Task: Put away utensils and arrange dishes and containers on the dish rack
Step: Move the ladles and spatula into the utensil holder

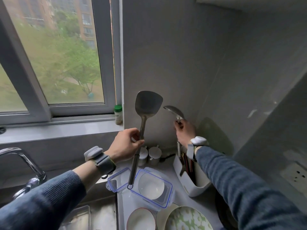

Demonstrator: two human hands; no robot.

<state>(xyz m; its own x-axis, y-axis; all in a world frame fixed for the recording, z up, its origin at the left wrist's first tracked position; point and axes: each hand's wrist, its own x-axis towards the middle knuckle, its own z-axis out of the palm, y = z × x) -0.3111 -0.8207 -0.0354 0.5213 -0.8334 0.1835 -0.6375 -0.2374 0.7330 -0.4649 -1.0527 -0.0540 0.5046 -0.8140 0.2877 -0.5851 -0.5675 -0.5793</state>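
Note:
My left hand [126, 143] grips the handle of a steel spatula [147, 103], blade up, in front of the grey wall. My right hand [185, 131] grips a second steel utensil, a ladle [173, 111], its bowl tipped up to the left and its handle reaching down toward the white utensil holder [198, 185]. That holder has chopsticks [187, 163] in it. Below lie a clear container with a blue rim [166, 201] with a white bowl [151, 185] inside, and a blue-rimmed lid [116, 180].
A tap [23, 163] and sink sit at the lower left. Two white condiment jars [150, 154] stand against the wall. A white bowl [141, 219] and a green flower-patterned plate [187, 219] lie at the bottom. A spice bottle [118, 114] stands on the windowsill.

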